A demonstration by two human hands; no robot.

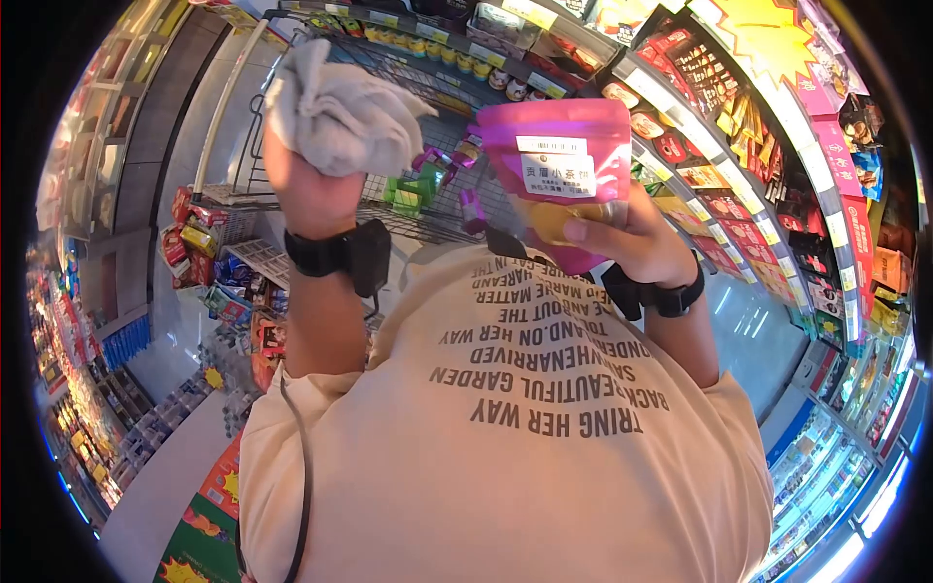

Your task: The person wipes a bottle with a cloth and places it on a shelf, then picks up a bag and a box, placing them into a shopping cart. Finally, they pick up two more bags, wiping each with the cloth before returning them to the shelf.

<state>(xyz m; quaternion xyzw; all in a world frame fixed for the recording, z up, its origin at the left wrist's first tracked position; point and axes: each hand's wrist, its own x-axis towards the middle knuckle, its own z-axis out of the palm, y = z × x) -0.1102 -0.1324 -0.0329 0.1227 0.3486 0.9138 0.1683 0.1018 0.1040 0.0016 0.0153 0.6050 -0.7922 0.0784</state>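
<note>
Clamped at lower right edge, between right hand's thumb in front and fingers behind: magenta stand-up pouch, at right of centre, above the chest. Long axis roughly upright, leaning slightly to the left at the top; top edge away from the body. Turned to the eye: white printed label with barcode, lettering right way up; below it, a yellowish lower panel, partly under the thumb.

Across a gap, to the left and well apart from the pouch: pale grey cloth, bunched over left hand. Left fingers under the folds; together or apart, cannot tell. Nearer to the pouch: right hand, in direct contact; no contact from cloth or left hand.

Further out, beyond and between both hands: wire shopping cart, holding green packets and purple packets. To the right, past the right hand: shelving with packaged goods.
</note>
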